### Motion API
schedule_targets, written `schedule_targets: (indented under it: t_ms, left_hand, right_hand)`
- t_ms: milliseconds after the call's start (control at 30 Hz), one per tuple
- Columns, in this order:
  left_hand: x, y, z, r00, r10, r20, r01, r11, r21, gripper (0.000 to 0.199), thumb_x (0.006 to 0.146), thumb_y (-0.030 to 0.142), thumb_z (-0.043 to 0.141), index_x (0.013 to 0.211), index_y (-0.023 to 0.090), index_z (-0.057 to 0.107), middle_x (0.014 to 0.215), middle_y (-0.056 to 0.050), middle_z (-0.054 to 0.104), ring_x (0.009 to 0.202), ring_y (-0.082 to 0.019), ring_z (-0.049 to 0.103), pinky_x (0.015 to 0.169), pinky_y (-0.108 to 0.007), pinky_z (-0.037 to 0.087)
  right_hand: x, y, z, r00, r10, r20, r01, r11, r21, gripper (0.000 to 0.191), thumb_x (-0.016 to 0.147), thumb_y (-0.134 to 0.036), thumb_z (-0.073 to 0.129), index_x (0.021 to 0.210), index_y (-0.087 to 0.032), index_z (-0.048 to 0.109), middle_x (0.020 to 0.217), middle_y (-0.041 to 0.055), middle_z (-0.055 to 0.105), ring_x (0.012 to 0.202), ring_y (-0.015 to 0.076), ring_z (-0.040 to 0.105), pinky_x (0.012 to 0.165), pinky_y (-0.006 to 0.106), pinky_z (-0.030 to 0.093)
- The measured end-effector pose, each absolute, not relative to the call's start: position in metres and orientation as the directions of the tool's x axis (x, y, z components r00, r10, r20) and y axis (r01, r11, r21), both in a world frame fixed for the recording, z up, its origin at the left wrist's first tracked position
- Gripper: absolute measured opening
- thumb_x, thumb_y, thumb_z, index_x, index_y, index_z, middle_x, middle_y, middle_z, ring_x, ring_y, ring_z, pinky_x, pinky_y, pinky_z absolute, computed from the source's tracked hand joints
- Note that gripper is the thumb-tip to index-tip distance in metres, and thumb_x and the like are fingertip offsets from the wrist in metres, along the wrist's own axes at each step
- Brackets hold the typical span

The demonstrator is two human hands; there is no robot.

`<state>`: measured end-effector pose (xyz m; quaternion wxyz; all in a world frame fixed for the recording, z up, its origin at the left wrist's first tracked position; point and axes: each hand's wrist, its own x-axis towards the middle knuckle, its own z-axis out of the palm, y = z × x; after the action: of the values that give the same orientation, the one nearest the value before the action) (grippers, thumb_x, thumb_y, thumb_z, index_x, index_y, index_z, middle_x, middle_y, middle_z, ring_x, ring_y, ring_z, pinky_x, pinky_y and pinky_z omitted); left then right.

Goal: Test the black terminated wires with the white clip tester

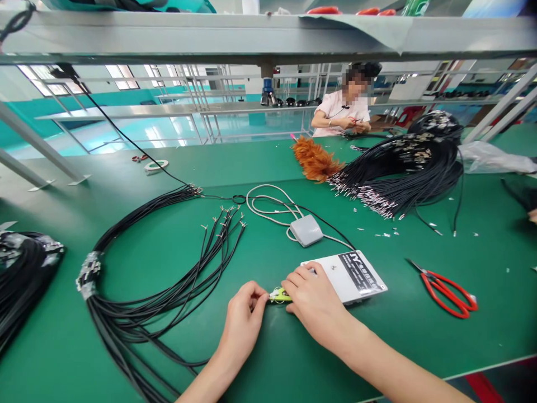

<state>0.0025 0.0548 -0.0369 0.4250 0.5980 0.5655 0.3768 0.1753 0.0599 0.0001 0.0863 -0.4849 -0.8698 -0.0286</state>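
A: Report the position of the yellow-green tool (280, 295).
B: It is between the two hands, over the near middle part of the tabletop (419, 350), just left of the white box (335, 274) with the black label.

A: State of the right hand (314, 302)?
B: Fingers closed on the tool, back of the hand upward, in front of the box's left part.

A: Left hand (243, 319)?
B: Fingers narrow, thumb and forefinger pinched at the tool's left end. Whether they grip a small part is too small to tell.

A: List the items toward the left edge.
B: A tied bundle of black cables (90, 280), curving so that its split ends point toward the middle. A tape roll (156, 166) lies near the far left corner.

A: Beyond the box and to the right?
B: A grey pedal unit (306, 230) rests just beyond the box. Red-handled scissors (447, 291) lie toward the right edge, blades pointing away. A large cable pile (403, 162) occupies the far right area, beside an orange-brown feathery item (314, 159). A person (342, 109) is at the far edge.
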Motion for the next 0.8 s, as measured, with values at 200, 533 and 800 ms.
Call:
schedule_targets:
  t_ms: [200,533,800]
  left_hand:
    - [0.002,0.056,-0.031,0.079,0.994,-0.076,0.317,0.047,0.947,0.020,0.082,0.033,0.055,0.067,0.020,0.055,0.065,0.001,0.061,0.059,-0.017,0.058,0.055,-0.024,0.041]
    - [-0.001,0.057,-0.032,0.076,0.989,-0.124,0.299,0.096,0.950,0.018,0.078,0.034,0.057,0.067,0.019,0.056,0.065,0.001,0.060,0.059,-0.016,0.056,0.057,-0.025,0.039]
    - [-0.021,0.055,-0.029,0.003,0.995,-0.102,0.234,0.098,0.967,0.022,0.075,0.037,0.061,0.064,0.018,0.055,0.048,0.007,0.049,0.043,-0.011,0.045,0.044,-0.021,0.032]
  right_hand:
    - [0.228,0.018,-0.004,-0.230,0.769,0.596,0.838,0.468,-0.280,0.016,0.091,-0.013,0.055,0.104,-0.022,0.060,0.113,0.0045,0.071,0.105,0.0219,0.060,0.092,0.040,0.037]
    - [0.243,-0.012,-0.036,-0.185,0.719,0.670,0.866,0.442,-0.235,0.022,0.087,-0.002,0.051,0.087,-0.023,0.059,0.107,-0.0004,0.076,0.103,0.0226,0.063,0.085,0.038,0.038]
    - [0.243,-0.014,-0.041,-0.165,0.691,0.703,0.864,0.445,-0.235,0.017,0.085,-0.009,0.056,0.093,-0.024,0.061,0.106,0.0027,0.076,0.103,0.0248,0.065,0.087,0.040,0.043]
